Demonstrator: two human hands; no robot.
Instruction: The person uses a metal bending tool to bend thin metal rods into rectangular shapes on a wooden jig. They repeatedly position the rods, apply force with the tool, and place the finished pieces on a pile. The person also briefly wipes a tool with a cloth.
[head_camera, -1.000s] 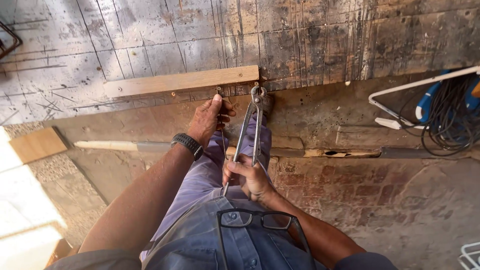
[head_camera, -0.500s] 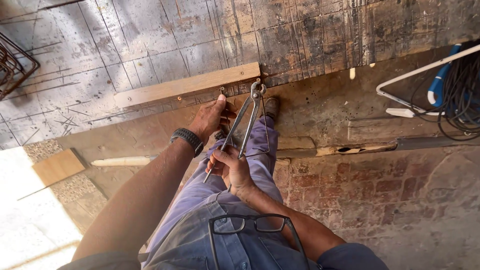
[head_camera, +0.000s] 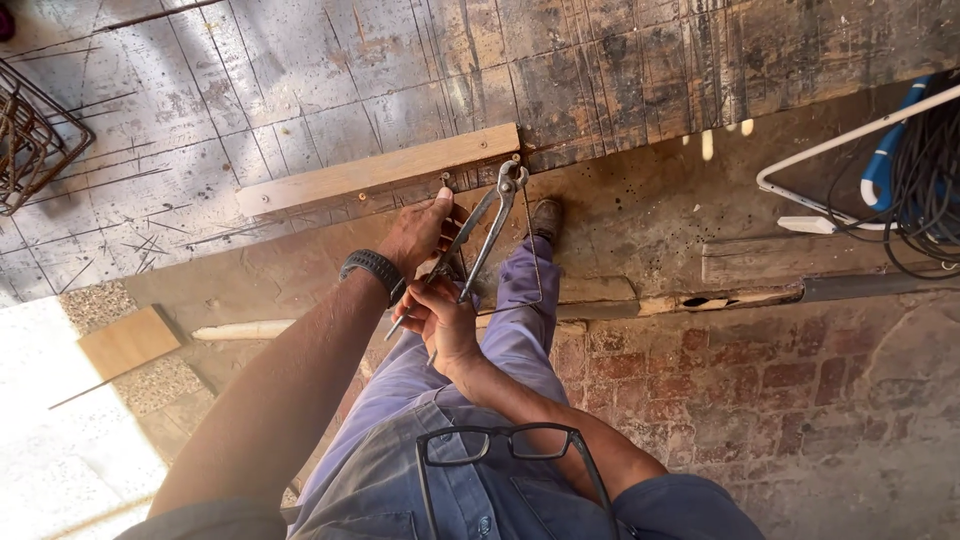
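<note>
Two hands busy — right hand (head_camera: 440, 318) clenched on pincers (head_camera: 487, 225), left hand (head_camera: 420, 232) pressing wood strip (head_camera: 375, 170) at twelve o'clock — best squeezed steadily.

Below me: scored, weathered wooden boarding (head_camera: 300, 90), worn red brick paving (head_camera: 800, 400), sunlit pale speckled terrazzo floor (head_camera: 60, 470), coiled black cables (head_camera: 925, 190).

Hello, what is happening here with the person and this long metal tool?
A person stands over a worn wooden board and works with long-handled pincers. The right hand grips the handles, and the pincer head sits at the end of a pale wooden strip that lies on the board. The left hand, with a dark wristband, presses its fingers down beside the pincer head. A thin wire hangs beside the tool. Black-framed glasses hang from the shirt.
</note>
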